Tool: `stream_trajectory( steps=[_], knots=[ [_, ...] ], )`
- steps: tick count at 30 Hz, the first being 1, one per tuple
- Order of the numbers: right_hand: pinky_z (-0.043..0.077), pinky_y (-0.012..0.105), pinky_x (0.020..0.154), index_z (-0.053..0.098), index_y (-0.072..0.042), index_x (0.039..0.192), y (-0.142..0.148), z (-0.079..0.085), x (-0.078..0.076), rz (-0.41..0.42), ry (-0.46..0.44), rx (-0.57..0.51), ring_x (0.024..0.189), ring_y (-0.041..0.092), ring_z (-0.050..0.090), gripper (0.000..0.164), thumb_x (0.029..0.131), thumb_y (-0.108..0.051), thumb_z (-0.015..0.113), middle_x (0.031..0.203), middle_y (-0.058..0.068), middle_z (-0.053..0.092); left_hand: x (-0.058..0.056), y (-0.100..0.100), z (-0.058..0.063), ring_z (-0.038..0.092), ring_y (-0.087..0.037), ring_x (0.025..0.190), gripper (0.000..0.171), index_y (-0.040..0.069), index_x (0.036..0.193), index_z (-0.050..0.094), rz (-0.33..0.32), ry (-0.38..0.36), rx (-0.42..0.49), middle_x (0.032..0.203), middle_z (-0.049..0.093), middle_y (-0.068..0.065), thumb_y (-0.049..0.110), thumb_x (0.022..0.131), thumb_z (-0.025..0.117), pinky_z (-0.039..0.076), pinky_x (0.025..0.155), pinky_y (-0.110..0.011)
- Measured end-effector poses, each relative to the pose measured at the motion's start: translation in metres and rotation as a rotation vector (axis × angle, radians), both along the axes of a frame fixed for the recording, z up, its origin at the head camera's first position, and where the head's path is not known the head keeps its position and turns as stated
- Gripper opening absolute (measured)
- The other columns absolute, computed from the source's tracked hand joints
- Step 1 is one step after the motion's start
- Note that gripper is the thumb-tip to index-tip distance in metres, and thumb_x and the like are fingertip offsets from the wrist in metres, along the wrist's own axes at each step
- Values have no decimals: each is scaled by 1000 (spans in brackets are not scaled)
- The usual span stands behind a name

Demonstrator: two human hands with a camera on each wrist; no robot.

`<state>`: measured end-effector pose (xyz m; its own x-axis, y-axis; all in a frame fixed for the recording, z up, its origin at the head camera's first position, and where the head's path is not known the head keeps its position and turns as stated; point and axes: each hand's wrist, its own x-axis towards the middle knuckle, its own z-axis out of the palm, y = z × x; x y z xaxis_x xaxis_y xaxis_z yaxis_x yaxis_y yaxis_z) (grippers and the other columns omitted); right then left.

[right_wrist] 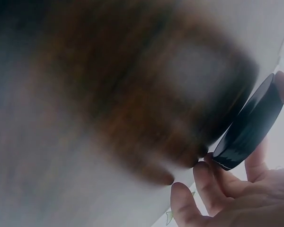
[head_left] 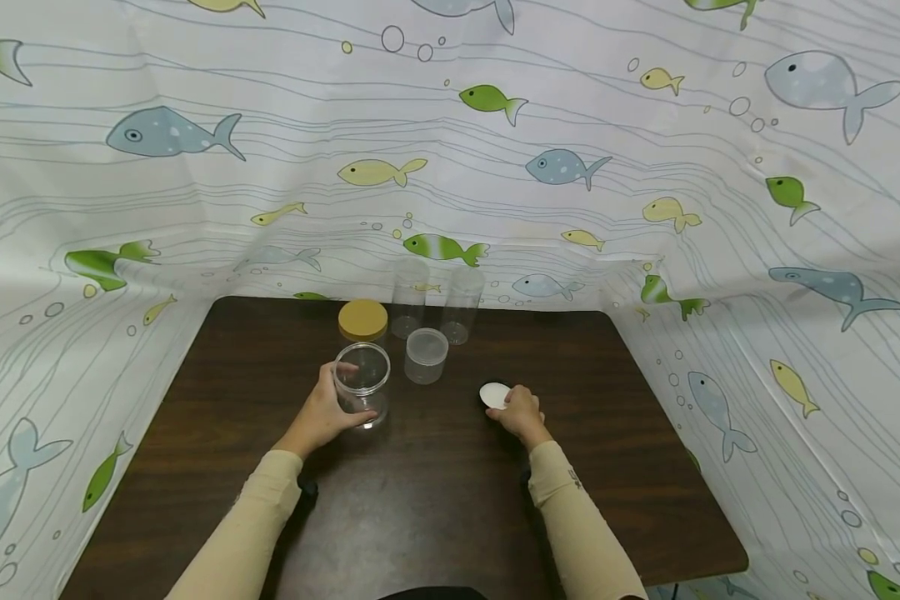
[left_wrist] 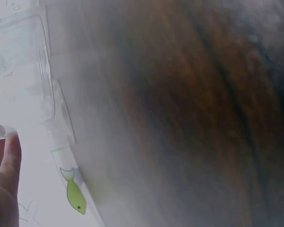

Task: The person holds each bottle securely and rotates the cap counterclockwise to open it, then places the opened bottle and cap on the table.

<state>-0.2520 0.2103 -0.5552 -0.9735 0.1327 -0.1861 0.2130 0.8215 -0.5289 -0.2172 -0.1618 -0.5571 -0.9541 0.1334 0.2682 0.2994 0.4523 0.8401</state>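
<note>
From here I see the person's left hand (head_left: 327, 410) wrapped round a clear jar (head_left: 364, 379) on the bench (head_left: 435, 483), thumb near its base. Well off to the right, the right hand's (head_left: 523, 415) fingers pinch a black lid (head_left: 493, 394), white inside facing up. A yellow-topped jar (head_left: 363, 320) stands just behind the clear one, a small tub (head_left: 426, 357) beside it.

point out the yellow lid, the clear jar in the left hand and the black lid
Yellow lid (head_left: 363, 319), head view, top
Clear jar (head_left: 362, 387), head view, front wall
Black lid (right_wrist: 253, 127), right wrist view, outer side
</note>
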Motion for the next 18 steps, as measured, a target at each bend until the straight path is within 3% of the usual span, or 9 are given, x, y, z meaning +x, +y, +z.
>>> stream_trajectory(
  steps=[18],
  knots=[
    [38,56,85,55,-8,90,0,-4,-1,18,17,42,109,38,50,42,77,-26,90,100,11,56,-4,-4,-5,54,-30,98,97,8,140,33,-2,-48,-29,133,50,-15,24,68,97,44,92,-50]
  ],
)
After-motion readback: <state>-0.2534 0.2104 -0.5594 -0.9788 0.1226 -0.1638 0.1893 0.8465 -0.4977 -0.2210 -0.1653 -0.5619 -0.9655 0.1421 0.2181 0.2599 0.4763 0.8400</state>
